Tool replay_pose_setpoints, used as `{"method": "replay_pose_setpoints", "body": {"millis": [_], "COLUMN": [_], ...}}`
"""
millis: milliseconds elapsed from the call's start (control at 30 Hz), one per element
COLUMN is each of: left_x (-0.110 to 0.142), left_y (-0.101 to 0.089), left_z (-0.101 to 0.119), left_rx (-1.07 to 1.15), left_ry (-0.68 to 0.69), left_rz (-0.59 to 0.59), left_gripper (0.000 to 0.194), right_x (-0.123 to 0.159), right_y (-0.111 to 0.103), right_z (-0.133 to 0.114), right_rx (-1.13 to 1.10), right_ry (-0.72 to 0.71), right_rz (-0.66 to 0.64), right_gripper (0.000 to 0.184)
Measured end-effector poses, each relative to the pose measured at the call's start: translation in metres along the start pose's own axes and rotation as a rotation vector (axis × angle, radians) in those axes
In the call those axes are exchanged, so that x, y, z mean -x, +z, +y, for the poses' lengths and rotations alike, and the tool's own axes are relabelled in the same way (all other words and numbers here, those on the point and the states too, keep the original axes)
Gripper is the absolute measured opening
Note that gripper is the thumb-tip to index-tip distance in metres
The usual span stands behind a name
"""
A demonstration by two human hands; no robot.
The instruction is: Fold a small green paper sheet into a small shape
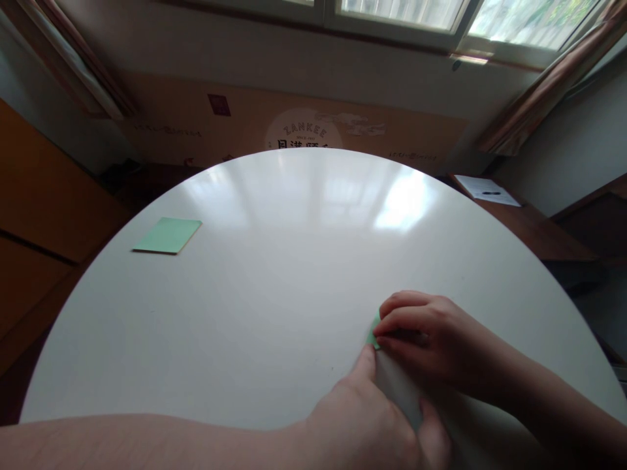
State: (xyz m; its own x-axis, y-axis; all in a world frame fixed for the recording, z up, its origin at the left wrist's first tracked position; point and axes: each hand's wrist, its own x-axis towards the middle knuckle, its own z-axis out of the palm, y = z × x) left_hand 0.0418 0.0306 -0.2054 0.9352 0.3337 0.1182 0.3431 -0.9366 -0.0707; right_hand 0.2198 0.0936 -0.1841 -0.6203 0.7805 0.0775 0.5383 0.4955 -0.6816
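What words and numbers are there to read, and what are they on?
"ZANKEE": on the tan panel behind the white round table.
Large characters below it: cut off by the table edge.
Small line between, and side writing: too blurred.
Maroon square's marks: too blurred.
Paper at right: too small.

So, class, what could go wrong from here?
The partly covered, light-green paper piece might crease, with the right hand bunched against it. It could also slide on the glossy, white, curved-edged table if the left hand, at the paper's near end, lifts.
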Motion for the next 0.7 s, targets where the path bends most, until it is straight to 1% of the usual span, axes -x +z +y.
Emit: {"method": "replay_pose_setpoints", "body": {"millis": [167, 267, 500, 600, 700], "left_x": [-0.005, -0.007, -0.005, -0.005, -0.005], "left_y": [-0.01, -0.014, -0.014, -0.015, -0.014], "left_z": [-0.004, -0.007, -0.007, -0.007, -0.007], "left_rx": [0.025, 0.008, 0.005, -0.002, -0.032], "left_ry": [0.012, 0.027, 0.008, 0.021, 0.028], "left_rz": [-0.042, -0.062, -0.017, -0.041, -0.077], "left_gripper": [0.044, 0.044, 0.041, 0.043, 0.04], "right_x": [0.0, 0.0, 0.0, 0.001, 0.002], "right_y": [-0.008, -0.012, -0.016, -0.018, -0.02], "right_z": [0.003, 0.005, 0.006, 0.006, 0.004], "right_rx": [0.026, 0.015, -0.018, -0.018, -0.038], "right_ry": [-0.041, -0.049, -0.048, -0.042, -0.022], "right_rz": [-0.073, -0.12, -0.181, -0.186, -0.202], "right_gripper": [0.016, 0.02, 0.022, 0.024, 0.031]}}
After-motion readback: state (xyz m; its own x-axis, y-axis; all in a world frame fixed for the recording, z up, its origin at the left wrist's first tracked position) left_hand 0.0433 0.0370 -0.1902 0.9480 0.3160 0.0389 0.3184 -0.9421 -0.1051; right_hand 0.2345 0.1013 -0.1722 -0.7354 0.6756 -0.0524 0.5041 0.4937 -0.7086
